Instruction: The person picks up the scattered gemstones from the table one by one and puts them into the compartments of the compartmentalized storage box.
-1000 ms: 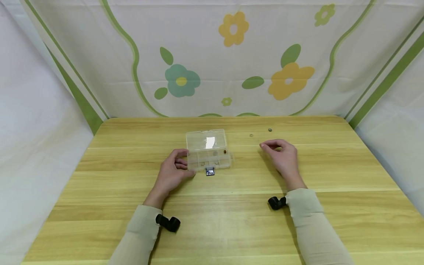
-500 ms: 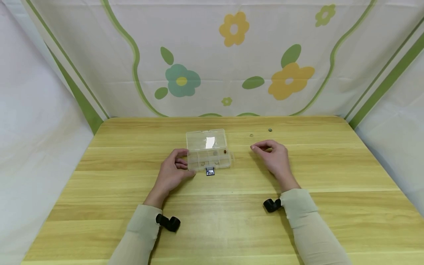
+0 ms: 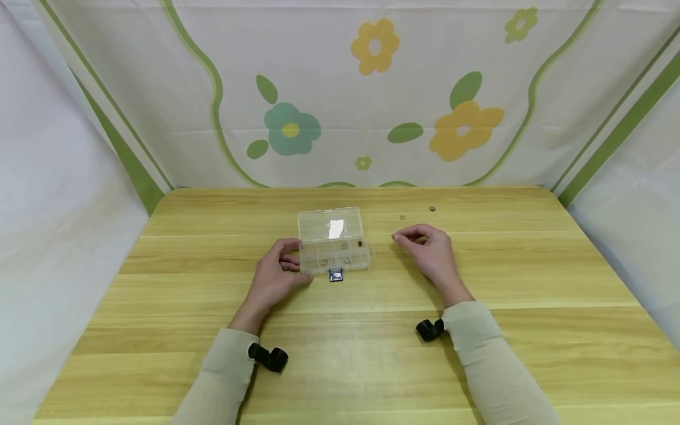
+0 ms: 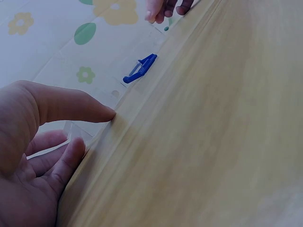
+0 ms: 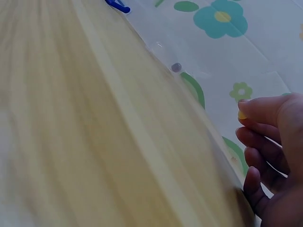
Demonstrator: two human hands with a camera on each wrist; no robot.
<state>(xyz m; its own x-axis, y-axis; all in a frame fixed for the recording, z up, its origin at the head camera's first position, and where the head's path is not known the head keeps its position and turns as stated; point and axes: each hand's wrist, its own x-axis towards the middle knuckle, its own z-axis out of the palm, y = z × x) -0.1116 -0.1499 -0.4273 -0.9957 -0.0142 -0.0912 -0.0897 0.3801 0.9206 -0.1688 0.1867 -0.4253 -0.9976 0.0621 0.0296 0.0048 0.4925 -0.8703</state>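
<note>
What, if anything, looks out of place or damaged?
No damage stands out. A pale piece and a dark piece lie loose on the table, beyond the right hand and outside the open box; they may look stray because a red piece sits inside it.

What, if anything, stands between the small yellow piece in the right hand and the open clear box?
Nothing visible blocks the small yellow piece in the right hand; the clear box has its lid open on the far side.

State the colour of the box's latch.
Blue: the latch shows best in the left wrist view.
</note>
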